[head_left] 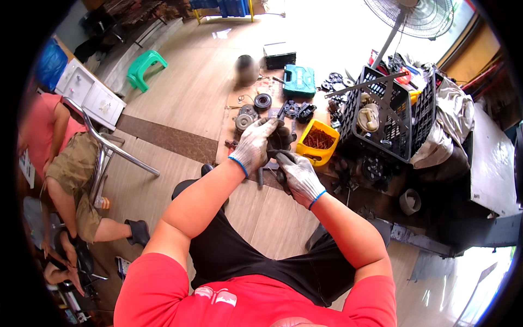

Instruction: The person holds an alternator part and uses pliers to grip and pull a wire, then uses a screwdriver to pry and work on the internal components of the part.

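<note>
My left hand (253, 143), in a pale knit glove with blue cuff, grips a dark object (280, 136) I cannot make out, with a narrow piece pointing upward. My right hand (298, 179), gloved alike, is closed on the lower part of dark items at the same spot; their shape is partly hidden by the fingers. Beyond my hands lie a round metal part (244, 122), a black ring (262, 101) and black parts (305, 111) on cardboard (229, 132). A yellow container (310, 154) of rusty pieces stands just right, a teal case (298, 80) behind.
Black crates (403, 147) with parts and cloth stand right, beside a fan (408, 11) and metal cabinet (485, 163). A green stool (139, 71) is at upper left. People (76, 174) sit left by a metal rail (136, 163). A white bowl (409, 201) lies lower right.
</note>
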`<state>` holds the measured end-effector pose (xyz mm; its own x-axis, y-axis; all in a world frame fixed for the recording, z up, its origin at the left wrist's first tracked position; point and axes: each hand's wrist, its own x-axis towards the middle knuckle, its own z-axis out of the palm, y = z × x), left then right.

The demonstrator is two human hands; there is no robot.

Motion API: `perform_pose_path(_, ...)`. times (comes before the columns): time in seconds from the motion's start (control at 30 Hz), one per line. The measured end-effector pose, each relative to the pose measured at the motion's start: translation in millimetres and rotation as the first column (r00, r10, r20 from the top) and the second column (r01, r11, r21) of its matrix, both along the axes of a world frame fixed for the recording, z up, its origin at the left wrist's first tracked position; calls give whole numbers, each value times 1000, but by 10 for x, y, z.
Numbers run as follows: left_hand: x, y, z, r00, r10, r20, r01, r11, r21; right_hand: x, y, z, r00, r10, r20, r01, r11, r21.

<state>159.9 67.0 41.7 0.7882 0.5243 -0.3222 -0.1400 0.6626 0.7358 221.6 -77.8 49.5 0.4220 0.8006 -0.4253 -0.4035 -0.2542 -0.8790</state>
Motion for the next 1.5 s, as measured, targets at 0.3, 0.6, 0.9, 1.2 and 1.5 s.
perform_pose_path(0.3,-21,531,-23,967,244,74,-244,970,-10,-101,-115,-202,599,189,778,-215,974,-72)
perform_pose_path(0.6,-142,721,216,903,429,-1,-428,903,38,-156,-150,-171,520,343,782,-245,937,-248)
perform_pose_path(0.9,-127,635,118,961,262,93,-268,962,51,185,-91,1,571,529,628,-352,849,-395)
perform_pose_path(1.2,68,316,-110,998,57,20,-60,973,222,227,199,-136,979,57,196,-95,977,190)
perform_pose_path(1.5,1,250,-1,996,18,87,-26,996,89,234,251,-255,775,12,631,-60,997,54)
